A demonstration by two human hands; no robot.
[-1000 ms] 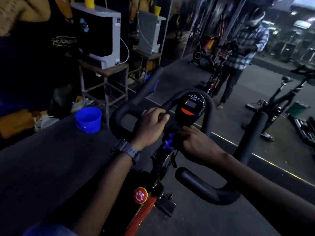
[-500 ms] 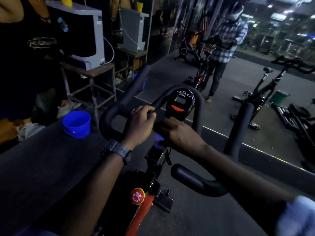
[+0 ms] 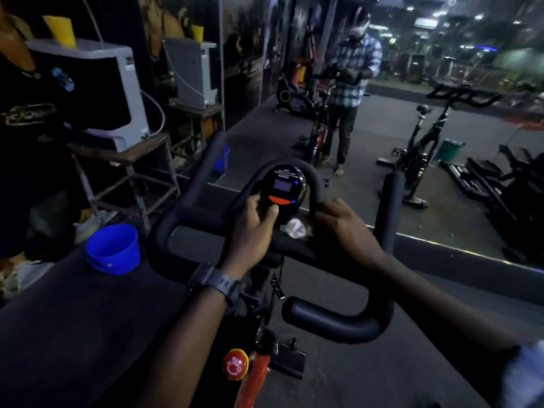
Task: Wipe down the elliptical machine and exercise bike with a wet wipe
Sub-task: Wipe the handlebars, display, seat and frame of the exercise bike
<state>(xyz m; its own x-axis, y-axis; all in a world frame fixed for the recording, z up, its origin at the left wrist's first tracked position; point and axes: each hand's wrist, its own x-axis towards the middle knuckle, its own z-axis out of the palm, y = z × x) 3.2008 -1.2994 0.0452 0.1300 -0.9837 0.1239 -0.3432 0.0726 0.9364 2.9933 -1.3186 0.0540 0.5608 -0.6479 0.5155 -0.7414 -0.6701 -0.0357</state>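
Dim mirrored gym, wiping underway on the exercise bike (image 3: 265, 290): left hand (image 3: 253, 228) gripping the console (image 3: 284, 189), right hand (image 3: 347, 228) curling around the white wet wipe (image 3: 294, 228) at the handlebar (image 3: 319, 187) centre, elliptical seemingly remaining.

The right hand (image 3: 347, 228) covers part of the wet wipe (image 3: 294, 228), so its grip is unclear. The left hand (image 3: 253, 231) hides the console's (image 3: 284, 188) lower edge. The exercise bike's (image 3: 259, 375) frame runs off the bottom edge.
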